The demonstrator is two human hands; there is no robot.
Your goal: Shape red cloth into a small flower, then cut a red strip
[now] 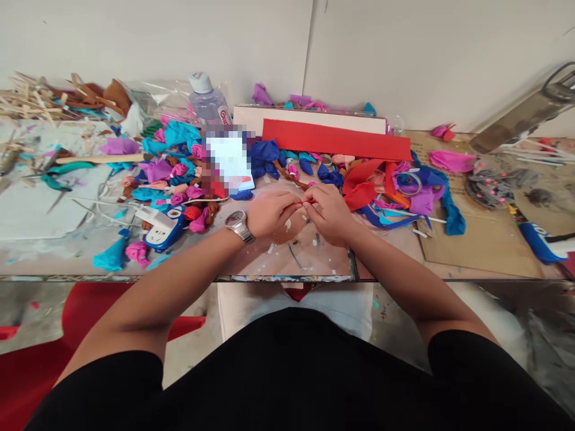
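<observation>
Pinching a small red strip (308,202) between the fingertips of both hands, a person sits at a cluttered craft table (287,263), seen from above. Far to the left of the grip lies a heap of wooden sticks (27,102), and nearer in, a pair of teal pliers (58,176). Closer, to the lower left of the hands, rests a white and blue glue gun (162,230), with a scatter of small rolled buds (186,191) in pink, purple and teal just beyond it. Behind the grip and slightly left stands a clear bottle (207,102), with a phone (231,158) in front of it.

The left hand (269,212), with a watch (237,222) on its wrist, has thumb and forefinger closed on the left end of the strip. The strip sits low over the table where the two hands meet, mostly hidden by the fingers. The right hand (331,216) closes on the right end in the same way, so the hands nearly touch.

Just right of the grip lies a crumpled red scrap (362,188), and behind it a long red sheet (335,139). Further right are blue scraps (444,203), a tape ring (408,182) and a flat piece of cardboard (480,239).

The strip looks thin, soft and very light, likely to crease or tear if pulled hard. It seems best held gently by its ends, with fingertips only.
</observation>
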